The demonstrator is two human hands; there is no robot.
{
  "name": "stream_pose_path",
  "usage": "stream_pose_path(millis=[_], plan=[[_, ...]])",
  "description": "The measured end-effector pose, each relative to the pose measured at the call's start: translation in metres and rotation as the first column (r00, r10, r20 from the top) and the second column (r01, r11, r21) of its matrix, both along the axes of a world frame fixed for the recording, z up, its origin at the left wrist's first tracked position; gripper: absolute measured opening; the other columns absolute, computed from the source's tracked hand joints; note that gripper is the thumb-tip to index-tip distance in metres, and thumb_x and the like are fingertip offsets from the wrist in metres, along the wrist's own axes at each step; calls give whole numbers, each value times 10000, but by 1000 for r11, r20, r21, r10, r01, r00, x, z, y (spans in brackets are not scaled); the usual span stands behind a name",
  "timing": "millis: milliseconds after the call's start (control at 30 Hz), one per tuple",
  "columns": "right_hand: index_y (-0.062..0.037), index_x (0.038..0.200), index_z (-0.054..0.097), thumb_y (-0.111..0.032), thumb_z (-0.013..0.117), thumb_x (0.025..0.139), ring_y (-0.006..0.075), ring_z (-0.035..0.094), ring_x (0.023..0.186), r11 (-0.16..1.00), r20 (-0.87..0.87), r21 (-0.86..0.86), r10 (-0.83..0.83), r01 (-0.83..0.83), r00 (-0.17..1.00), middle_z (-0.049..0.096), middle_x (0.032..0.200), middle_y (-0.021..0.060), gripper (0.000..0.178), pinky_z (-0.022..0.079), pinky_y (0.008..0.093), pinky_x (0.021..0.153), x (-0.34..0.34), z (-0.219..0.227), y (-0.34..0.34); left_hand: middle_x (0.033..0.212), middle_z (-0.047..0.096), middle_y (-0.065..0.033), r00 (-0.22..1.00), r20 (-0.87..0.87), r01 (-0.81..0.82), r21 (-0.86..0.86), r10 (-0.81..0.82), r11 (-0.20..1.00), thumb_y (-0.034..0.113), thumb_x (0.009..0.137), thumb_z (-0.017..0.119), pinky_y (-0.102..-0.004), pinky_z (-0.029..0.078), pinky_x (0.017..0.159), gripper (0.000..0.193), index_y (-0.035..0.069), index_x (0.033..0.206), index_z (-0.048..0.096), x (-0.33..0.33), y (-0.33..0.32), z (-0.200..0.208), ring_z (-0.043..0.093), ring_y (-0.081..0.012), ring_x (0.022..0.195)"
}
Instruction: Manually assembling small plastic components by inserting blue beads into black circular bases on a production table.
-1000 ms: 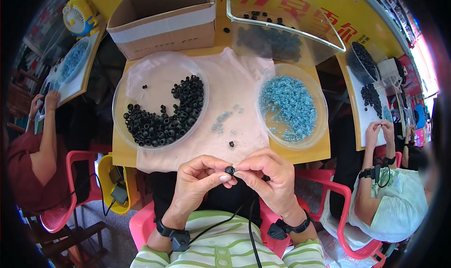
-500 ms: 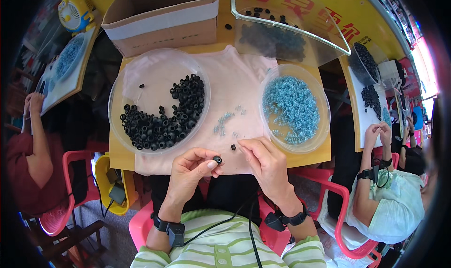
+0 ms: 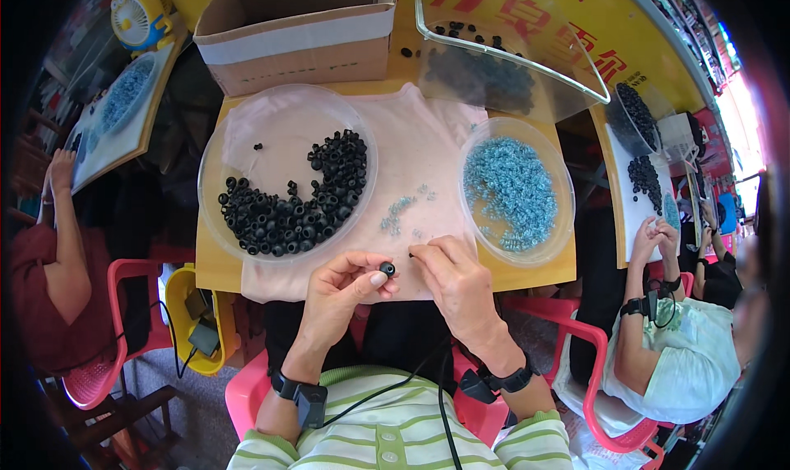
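Observation:
My left hand (image 3: 333, 297) pinches a round black part with a hole in its face (image 3: 387, 268) between thumb and fingers. Close by on the right, my right hand (image 3: 461, 289) has its fingertips closed on a small dark piece (image 3: 411, 254), mostly hidden by the fingers. Both hands are over the near edge of a pale pink cloth (image 3: 411, 157). A few loose pale-blue pieces (image 3: 393, 215) lie on the cloth beyond my fingers. A shallow clear tub (image 3: 220, 132) of black parts (image 3: 280, 223) stands to the left. To the right, another tub (image 3: 561, 223) holds many tiny blue pieces (image 3: 506, 182).
A cardboard box (image 3: 300, 54) and a tilted clear bin (image 3: 527, 100) with black parts stand at the table's back. A yellow bucket (image 3: 193, 330) is below on the left. Co-workers sit at tables on both sides (image 3: 74, 248), (image 3: 679, 346).
My right fingertips have closed around the small dark piece, which showed just beside them before. My left hand still holds the round black part. The whole view has shifted slightly.

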State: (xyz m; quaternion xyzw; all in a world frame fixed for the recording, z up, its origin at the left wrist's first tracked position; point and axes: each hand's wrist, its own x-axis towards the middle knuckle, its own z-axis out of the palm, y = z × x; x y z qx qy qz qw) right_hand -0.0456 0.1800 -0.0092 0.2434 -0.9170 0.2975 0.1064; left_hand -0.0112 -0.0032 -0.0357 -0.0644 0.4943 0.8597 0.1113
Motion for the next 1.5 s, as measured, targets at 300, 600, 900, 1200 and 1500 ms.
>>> stream_pose_path(millis=[300, 600, 900, 1200, 1500], plan=[[-14, 960, 660, -42, 677, 859, 97, 587, 650, 816, 479, -547, 120, 188, 870, 618, 887, 56, 106, 466, 252, 526, 11, 37, 2, 944, 674, -136, 999, 2, -43, 203, 44, 978, 77, 887, 651, -262, 550, 695, 133, 2, 986, 603, 10, 4, 21, 658, -158, 761], [3, 957, 669, -65, 668, 886, 45, 571, 686, 688, 494, -708, 321, 160, 808, 634, 900, 41, 98, 421, 177, 493, 24, 54, -3, 960, 682, -161, 998, -26, 56, 306, -51, 950, 11, 876, 649, -280, 547, 718, 148, -21, 1013, 607, 18, 4, 29, 671, -177, 794], [-19, 938, 669, -42, 688, 856, 78, 584, 678, 781, 324, -624, 232, 22, 917, 634, 890, 63, 88, 456, 209, 548, 29, 49, -2, 957, 672, -111, 988, 62, 99, 463, -143, 881, 84, 900, 647, -269, 527, 792, 110, 25, 990, 623, 21, 9, 28, 650, -148, 851], [-32, 975, 626, 2, 754, 661, 213, 626, 766, 960, -91, -243, 122, -141, 988, 611, 897, 66, 341, 535, 291, 630, 23, 45, -2, 1010, 663, -92, 957, 163, 94, 606, -239, 790, 97, 907, 639, -326, 486, 922, 50, 59, 940, 636, 14, 16, 28, 621, -165, 975], [22, 883, 623, 48, 730, 658, 232, 586, 643, 916, -243, -251, 253, -313, 936, 608, 826, 97, 251, 494, 303, 551, -6, 62, 7, 1007, 670, -73, 956, 165, 96, 603, -242, 792, 46, 900, 640, -280, 502, 891, 94, 38, 991, 662, -4, 22, 45, 629, -134, 949]])
